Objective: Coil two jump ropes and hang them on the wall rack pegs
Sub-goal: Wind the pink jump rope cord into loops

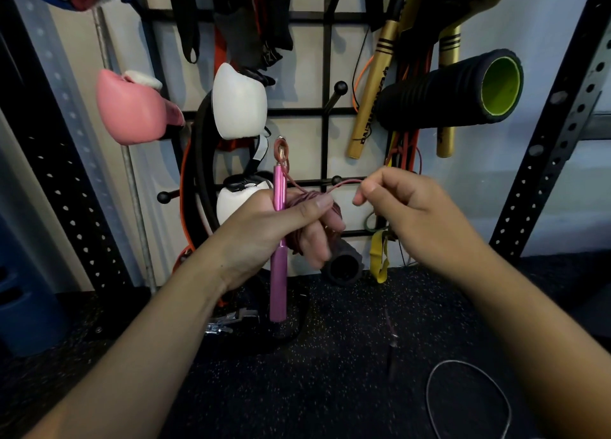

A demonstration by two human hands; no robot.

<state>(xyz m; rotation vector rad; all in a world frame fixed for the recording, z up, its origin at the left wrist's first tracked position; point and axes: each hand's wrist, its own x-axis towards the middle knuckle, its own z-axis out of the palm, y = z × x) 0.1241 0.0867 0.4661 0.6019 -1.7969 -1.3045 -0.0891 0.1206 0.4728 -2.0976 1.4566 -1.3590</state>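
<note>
My left hand point(281, 227) grips a pink jump rope point(278, 187) by its metallic pink handles, held upright, with the dark red cord bunched in coils against my fingers. A strand of that cord runs right to my right hand point(406, 207), which pinches it between thumb and forefinger. Behind my hands is the black wire wall rack point(325, 111) with ball-tipped pegs; one bare peg point(340, 87) sticks out at the centre, another peg point(163, 196) at the lower left. A second thin grey rope point(468, 402) lies looped on the dark floor at the lower right.
Hanging on the rack are a pink boxing glove point(132, 108), white gloves point(239, 101), a black foam roller point(453, 90) with a green core, gold sticks point(370, 91) and resistance bands. Black perforated uprights point(555, 121) flank the rack. A small black roller point(342, 263) lies on the floor.
</note>
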